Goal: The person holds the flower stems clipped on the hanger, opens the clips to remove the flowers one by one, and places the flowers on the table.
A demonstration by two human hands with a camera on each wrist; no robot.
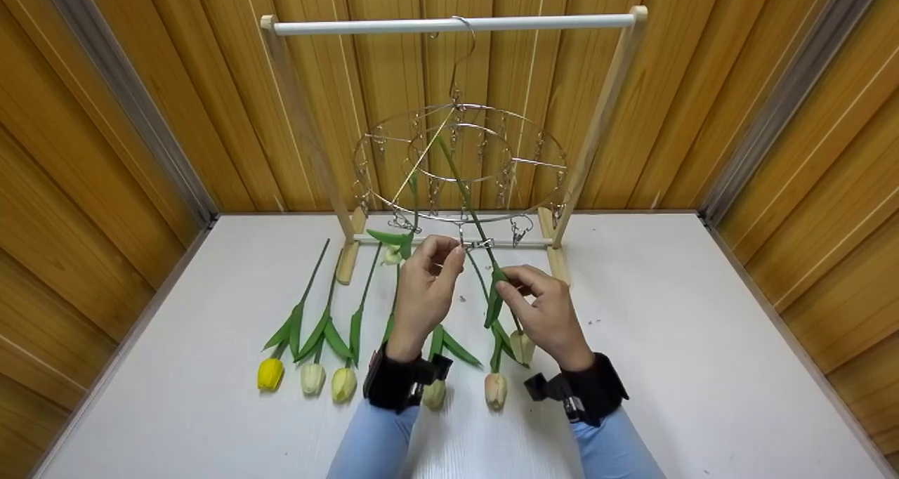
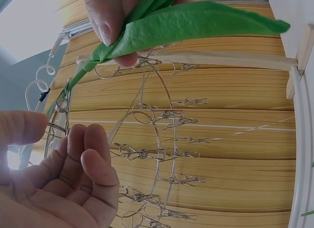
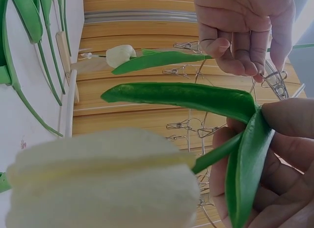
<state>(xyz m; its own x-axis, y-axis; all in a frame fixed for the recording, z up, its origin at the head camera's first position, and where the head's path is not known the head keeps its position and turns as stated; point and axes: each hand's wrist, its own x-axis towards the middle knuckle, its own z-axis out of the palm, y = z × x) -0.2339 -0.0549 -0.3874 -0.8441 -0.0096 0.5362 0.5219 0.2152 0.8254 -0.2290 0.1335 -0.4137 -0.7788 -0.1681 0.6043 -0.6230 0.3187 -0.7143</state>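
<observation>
In the head view my right hand (image 1: 541, 307) holds a white tulip (image 3: 103, 179) by its stem and green leaves, with the flower hanging down. The stem (image 1: 465, 187) slants up past the front rim of a round wire hanger (image 1: 548, 117). My left hand (image 1: 430, 289) pinches the small end of a metal clip (image 1: 482, 244) at that rim; the clip lies against the tulip's stem. Whether its jaws grip the stem I cannot tell. To the left of my left hand, another white tulip (image 1: 392, 256) hangs head down from the hanger.
The hanger hangs from a white bar (image 1: 393, 26) on a wooden stand (image 1: 597, 135). Several clips dangle around its rings. On the white table (image 1: 674, 366), tulips lie in a row, among them a yellow tulip (image 1: 270, 375) and a pinkish tulip (image 1: 496, 391).
</observation>
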